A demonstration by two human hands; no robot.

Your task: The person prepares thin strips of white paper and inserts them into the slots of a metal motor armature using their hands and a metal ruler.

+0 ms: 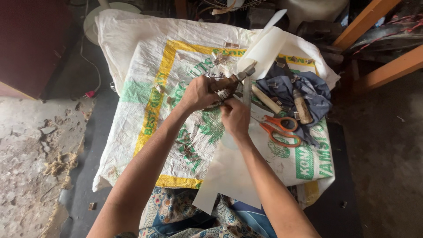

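Pliers (229, 81): above printed sack (145, 66), mid-bench.
Left hand (199, 93): grip closed around pliers handles.
Right hand (235, 117): fingers pinched at the pliers; held item not discernible.
Scissors (280, 129): orange, just right.

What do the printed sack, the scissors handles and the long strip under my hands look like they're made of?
The sack looks like woven plastic, with a fine weave and a printed face. The scissors handles look like smooth orange plastic. The strip looks like a stiff pale sheet, perhaps thin leather or card; I cannot tell which.
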